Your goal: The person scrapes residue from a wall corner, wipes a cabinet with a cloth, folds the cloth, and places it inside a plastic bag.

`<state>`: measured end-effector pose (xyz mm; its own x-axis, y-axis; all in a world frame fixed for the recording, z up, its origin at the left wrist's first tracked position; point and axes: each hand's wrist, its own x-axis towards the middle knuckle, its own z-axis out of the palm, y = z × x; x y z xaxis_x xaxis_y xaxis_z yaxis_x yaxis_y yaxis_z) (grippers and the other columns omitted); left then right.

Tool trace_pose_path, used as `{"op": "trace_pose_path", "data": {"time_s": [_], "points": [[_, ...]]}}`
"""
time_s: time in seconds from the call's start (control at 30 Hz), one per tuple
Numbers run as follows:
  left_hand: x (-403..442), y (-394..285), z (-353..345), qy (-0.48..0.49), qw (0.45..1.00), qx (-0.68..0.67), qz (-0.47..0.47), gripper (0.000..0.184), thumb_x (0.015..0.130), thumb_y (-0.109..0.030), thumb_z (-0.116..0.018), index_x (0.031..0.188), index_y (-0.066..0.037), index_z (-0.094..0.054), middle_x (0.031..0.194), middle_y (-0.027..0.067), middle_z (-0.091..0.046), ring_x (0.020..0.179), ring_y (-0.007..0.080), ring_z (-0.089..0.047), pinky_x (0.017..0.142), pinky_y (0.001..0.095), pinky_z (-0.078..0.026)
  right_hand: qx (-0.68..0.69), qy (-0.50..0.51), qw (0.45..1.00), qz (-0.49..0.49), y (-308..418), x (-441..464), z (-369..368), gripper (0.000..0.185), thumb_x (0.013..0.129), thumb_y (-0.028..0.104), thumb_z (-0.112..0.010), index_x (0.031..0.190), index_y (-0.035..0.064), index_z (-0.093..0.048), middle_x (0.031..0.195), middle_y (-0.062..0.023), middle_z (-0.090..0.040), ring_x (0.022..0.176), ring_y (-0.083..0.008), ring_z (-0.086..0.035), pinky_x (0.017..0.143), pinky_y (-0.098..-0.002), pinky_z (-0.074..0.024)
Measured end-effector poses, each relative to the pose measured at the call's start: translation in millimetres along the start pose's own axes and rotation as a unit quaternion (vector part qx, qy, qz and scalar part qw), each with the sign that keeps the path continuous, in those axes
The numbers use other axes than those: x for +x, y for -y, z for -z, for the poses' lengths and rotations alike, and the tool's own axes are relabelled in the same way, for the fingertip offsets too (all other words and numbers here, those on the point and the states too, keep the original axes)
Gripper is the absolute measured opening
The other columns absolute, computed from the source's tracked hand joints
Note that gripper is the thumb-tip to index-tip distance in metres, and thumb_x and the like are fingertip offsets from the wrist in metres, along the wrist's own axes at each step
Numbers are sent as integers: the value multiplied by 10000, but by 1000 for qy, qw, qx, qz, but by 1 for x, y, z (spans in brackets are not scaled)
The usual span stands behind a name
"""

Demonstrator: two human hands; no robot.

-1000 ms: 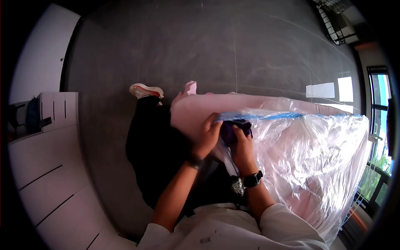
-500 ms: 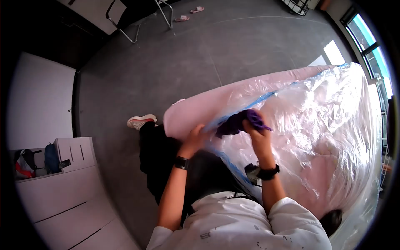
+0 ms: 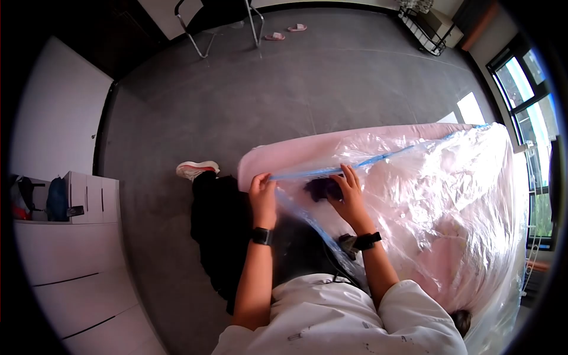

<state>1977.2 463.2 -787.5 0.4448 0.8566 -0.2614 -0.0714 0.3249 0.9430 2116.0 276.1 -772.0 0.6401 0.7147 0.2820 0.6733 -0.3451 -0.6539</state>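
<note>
A large clear plastic bag (image 3: 461, 195) with a blue-edged opening lies over a pink padded surface (image 3: 307, 147). My left hand (image 3: 262, 198) pinches the blue edge of the bag at its left corner. Beside the opening, my right hand (image 3: 350, 198) has its fingers on the bag's blue edge, with the thumb at a bundled dark purple cloth (image 3: 322, 189). The cloth sits within the bag's mouth, just left of that hand. Whether the right fingers grip the cloth as well cannot be made out.
White drawers (image 3: 89, 198) and a low cabinet (image 3: 71, 254) stand at the left, with bags on a shelf. A chair (image 3: 222, 18) and pink slippers (image 3: 275, 36) are at the top. A wire rack (image 3: 423, 32) stands upper right, near a window (image 3: 526, 100).
The purple cloth, earlier held up in my right hand, is now lower at the bag's mouth. My left hand has moved to the bag's corner, and the right hand's fingers reach the blue edge.
</note>
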Motion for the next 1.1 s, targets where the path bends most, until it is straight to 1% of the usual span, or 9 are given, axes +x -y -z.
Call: {"op": "trace_pose_path", "data": {"time_s": [0.17, 0.3, 0.4, 0.5, 0.67, 0.73, 0.83, 1.0, 1.1], "points": [[-8, -19, 2, -56, 994, -75, 61, 196, 916, -128, -583, 1050, 14, -567, 929, 66, -610, 843, 136, -574, 774, 275, -448, -34, 13, 996, 80, 35, 5, -1, 396, 725, 48, -668, 1116, 68, -604, 1365, -165, -460, 1302, -403, -373, 1064, -460, -350], [-10, -20, -2, -65, 992, -92, 51, 195, 917, -166, -614, 1004, 4, -576, 842, 43, -620, 774, 112, -567, 711, 253, -449, 57, 131, 987, 70, 34, 7, -14, 311, 758, 75, -656, 1066, 48, -617, 1285, -172, -518, 1253, -370, -435, 1041, -442, -380], [-9, -16, -1, -46, 993, 107, -36, 239, 902, -233, -637, 945, -3, -591, 830, 45, -580, 773, 120, -521, 717, 259, -429, 11, 162, 977, 136, 20, 13, -23, 287, 759, 93, -643, 1043, 56, -629, 1238, -165, -541, 1219, -368, -460, 1012, -444, -405], [-9, -16, 3, -61, 997, 52, -22, 261, 890, -247, -658, 932, 0, -586, 825, 49, -585, 771, 122, -523, 716, 261, -430, -39, 193, 957, 214, 5, 28, -19, 222, 759, 115, -644, 980, 98, -667, 1204, -125, -562, 1189, -350, -473, 994, -459, -391], [-10, -17, 6, -41, 999, 25, 6, 253, 899, -240, -644, 953, 1, -588, 866, 67, -618, 776, 140, -558, 731, 276, -455, -108, 112, 980, 124, -7, 20, -4, 288, 754, 154, -671, 1041, 124, -662, 1165, -130, -552, 1136, -353, -483, 999, -462, -368], [-9, -19, 3, -22, 997, 62, -26, 136, 896, -102, -618, 955, 11, -569, 816, 21, -581, 729, 100, -542, 696, 236, -438, -148, 83, 984, 58, 5, 5, -3, 389, 735, 145, -661, 1122, 135, -629, 1170, -149, -527, 1140, -370, -473, 1004, -479, -363], [-10, -25, -2, -28, 997, 60, -38, 106, 891, -54, -588, 968, 16, -567, 819, 22, -584, 742, 101, -552, 708, 234, -442, -154, 71, 985, 13, 19, -16, -17, 407, 731, 135, -647, 1138, 143, -626, 1188, -152, -520, 1160, -375, -463, 1012, -494, -353], [-14, -26, -3, 9, 999, 43, -6, 153, 948, -77, -529, 1048, 29, -576, 942, 35, -611, 842, 91, -549, 762, 229, -438, -112, 58, 991, 50, 31, 1, -40, 352, 734, 145, -637, 1085, 154, -662, 1193, -137, -527, 1197, -360, -449, 1027, -474, -342], [-20, -36, -7, 23, 998, 56, 4, 163, 958, -89, -507, 1047, 30, -574, 939, 34, -605, 830, 92, -545, 752, 229, -440, -49, 153, 985, 59, 46, 21, -53, 391, 755, 102, -638, 1144, 143, -644, 1247, -158, -519, 1223, -385, -424, 1049, -487, -323]]}}
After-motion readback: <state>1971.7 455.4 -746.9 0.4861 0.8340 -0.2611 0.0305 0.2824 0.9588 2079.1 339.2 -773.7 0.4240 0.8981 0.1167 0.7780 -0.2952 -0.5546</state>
